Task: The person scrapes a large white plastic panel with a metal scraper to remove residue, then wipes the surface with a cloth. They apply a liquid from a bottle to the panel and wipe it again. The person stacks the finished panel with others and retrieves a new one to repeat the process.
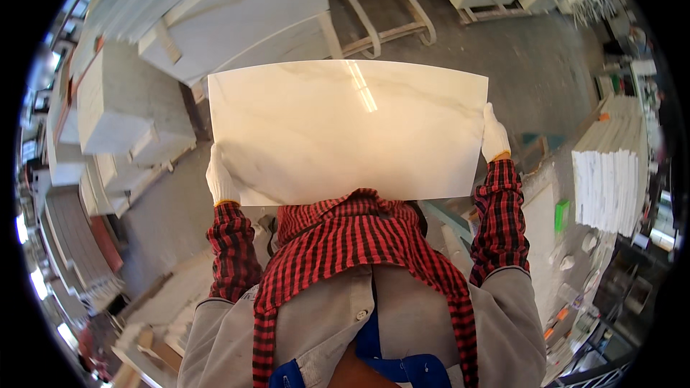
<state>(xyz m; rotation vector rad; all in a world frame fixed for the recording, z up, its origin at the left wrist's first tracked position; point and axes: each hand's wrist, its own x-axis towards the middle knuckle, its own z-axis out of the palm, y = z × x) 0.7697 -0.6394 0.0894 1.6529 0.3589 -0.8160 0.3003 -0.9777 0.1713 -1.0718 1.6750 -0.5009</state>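
A large glossy cream marble tile (pixel 345 129) with faint grey veins is held flat in front of my chest. My left hand (pixel 221 178), in a white glove, grips its left edge near the lower corner. My right hand (pixel 494 134), also gloved in white, grips the right edge. Red-and-black checked sleeves and a checked scarf sit below the tile, whose near edge meets my chest. A strip of light reflects off the tile's top half.
Stacks of pale stone slabs (pixel 129 100) fill the left side. Leaning slabs on a wooden rack (pixel 381 21) stand ahead. A stack of white tiles (pixel 611 179) lies at the right beside a cluttered bench. Grey concrete floor (pixel 532 65) lies beyond.
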